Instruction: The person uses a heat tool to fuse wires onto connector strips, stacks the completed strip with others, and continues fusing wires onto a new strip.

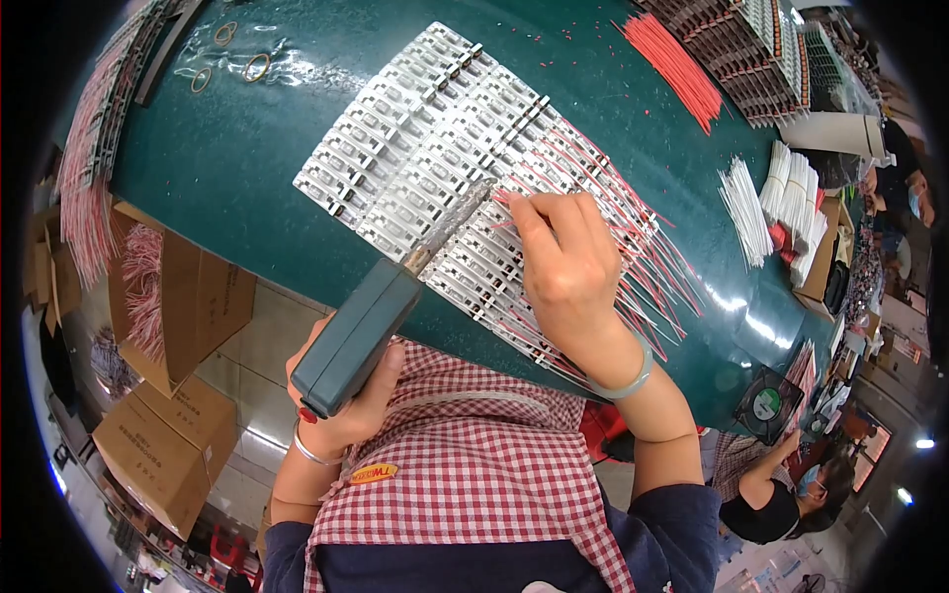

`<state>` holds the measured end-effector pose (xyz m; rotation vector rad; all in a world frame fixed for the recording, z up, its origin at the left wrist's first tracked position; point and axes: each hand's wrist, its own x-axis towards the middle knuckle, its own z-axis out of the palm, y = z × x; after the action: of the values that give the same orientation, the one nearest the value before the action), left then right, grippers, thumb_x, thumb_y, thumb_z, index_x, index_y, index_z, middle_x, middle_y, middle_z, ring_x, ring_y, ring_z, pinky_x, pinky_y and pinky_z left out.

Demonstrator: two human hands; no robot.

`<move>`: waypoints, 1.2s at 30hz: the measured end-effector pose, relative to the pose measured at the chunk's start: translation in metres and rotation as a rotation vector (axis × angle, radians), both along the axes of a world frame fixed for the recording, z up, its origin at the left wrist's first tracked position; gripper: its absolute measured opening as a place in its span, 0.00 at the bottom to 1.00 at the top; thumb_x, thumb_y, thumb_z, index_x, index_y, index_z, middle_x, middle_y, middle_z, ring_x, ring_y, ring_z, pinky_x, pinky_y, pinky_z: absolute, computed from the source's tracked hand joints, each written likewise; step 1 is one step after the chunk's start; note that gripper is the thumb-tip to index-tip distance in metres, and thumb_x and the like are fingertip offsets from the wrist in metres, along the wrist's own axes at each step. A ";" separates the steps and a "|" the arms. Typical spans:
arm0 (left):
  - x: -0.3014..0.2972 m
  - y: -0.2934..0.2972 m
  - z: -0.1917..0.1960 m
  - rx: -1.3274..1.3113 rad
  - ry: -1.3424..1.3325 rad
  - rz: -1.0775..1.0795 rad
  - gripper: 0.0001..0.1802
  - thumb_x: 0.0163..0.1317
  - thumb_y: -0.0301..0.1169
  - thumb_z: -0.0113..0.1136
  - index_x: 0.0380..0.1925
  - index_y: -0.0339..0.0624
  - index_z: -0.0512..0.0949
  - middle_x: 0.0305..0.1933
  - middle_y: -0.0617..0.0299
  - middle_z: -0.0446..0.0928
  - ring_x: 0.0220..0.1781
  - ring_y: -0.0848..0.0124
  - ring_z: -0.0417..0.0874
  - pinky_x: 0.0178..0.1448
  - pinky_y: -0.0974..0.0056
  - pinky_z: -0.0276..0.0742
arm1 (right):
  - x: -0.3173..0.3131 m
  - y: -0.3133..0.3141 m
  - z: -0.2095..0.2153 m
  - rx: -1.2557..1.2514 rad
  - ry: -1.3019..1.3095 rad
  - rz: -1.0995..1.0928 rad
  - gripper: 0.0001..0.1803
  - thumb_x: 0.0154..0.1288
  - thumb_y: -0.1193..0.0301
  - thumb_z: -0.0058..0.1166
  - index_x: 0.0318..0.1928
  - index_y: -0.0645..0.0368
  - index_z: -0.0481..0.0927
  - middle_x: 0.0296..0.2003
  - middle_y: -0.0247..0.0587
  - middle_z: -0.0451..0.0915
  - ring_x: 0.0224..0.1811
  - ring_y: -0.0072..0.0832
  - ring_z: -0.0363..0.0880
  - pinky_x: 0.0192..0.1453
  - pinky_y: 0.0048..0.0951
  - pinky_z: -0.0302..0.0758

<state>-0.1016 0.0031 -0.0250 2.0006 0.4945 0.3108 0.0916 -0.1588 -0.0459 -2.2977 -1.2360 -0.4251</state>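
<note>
My left hand (348, 400) grips the dark green handle of a soldering iron (358, 334); its metal tip reaches up to the white component strips (425, 138) laid in rows on the green table (237, 168). My right hand (563, 262) rests on the strips, fingers pinched on a thin red wire right at the iron's tip. Several red wires (643, 267) stick out from the strips to the right of that hand.
A loose bundle of red wires (677, 64) and stacks of white wires (781, 198) lie at the far right. Rubber bands (247, 64) lie at the far left. Cardboard boxes (168, 395) stand on the floor at left. Another person (781, 484) sits at lower right.
</note>
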 end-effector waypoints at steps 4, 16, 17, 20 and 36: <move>-0.003 -0.001 0.000 -0.024 0.006 0.004 0.12 0.53 0.23 0.70 0.38 0.33 0.83 0.36 0.52 0.83 0.34 0.62 0.85 0.39 0.65 0.80 | 0.000 0.000 0.002 0.035 0.017 -0.021 0.16 0.46 0.85 0.61 0.40 0.66 0.83 0.32 0.41 0.79 0.32 0.34 0.76 0.32 0.32 0.74; -0.006 0.000 -0.001 -0.021 0.013 -0.018 0.14 0.51 0.19 0.69 0.39 0.30 0.82 0.37 0.52 0.83 0.35 0.63 0.85 0.42 0.65 0.80 | -0.012 -0.001 -0.002 0.052 0.028 0.029 0.17 0.46 0.81 0.58 0.42 0.70 0.80 0.34 0.43 0.77 0.34 0.35 0.75 0.32 0.32 0.73; -0.006 0.000 -0.001 -0.021 0.013 -0.019 0.14 0.51 0.19 0.69 0.39 0.30 0.82 0.37 0.52 0.83 0.35 0.63 0.85 0.42 0.65 0.80 | -0.012 -0.001 -0.002 0.045 0.032 0.035 0.17 0.46 0.81 0.58 0.42 0.70 0.80 0.34 0.43 0.77 0.34 0.35 0.75 0.32 0.32 0.73; -0.004 0.000 0.001 0.007 0.012 -0.031 0.14 0.51 0.19 0.69 0.40 0.30 0.82 0.38 0.51 0.82 0.35 0.64 0.85 0.41 0.66 0.80 | -0.014 0.001 0.000 0.042 0.037 0.000 0.16 0.47 0.85 0.61 0.41 0.66 0.83 0.32 0.41 0.79 0.31 0.33 0.76 0.31 0.32 0.74; -0.016 0.001 -0.002 -0.041 0.026 0.012 0.15 0.52 0.22 0.70 0.41 0.31 0.82 0.40 0.50 0.83 0.37 0.62 0.86 0.43 0.65 0.81 | -0.016 0.003 0.002 -0.005 0.021 -0.020 0.15 0.48 0.84 0.60 0.40 0.65 0.83 0.32 0.41 0.78 0.32 0.34 0.76 0.32 0.32 0.74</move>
<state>-0.1179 0.0043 -0.0266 1.9651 0.5259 0.2802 0.0755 -0.1554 -0.0436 -2.3149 -1.2065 -0.4035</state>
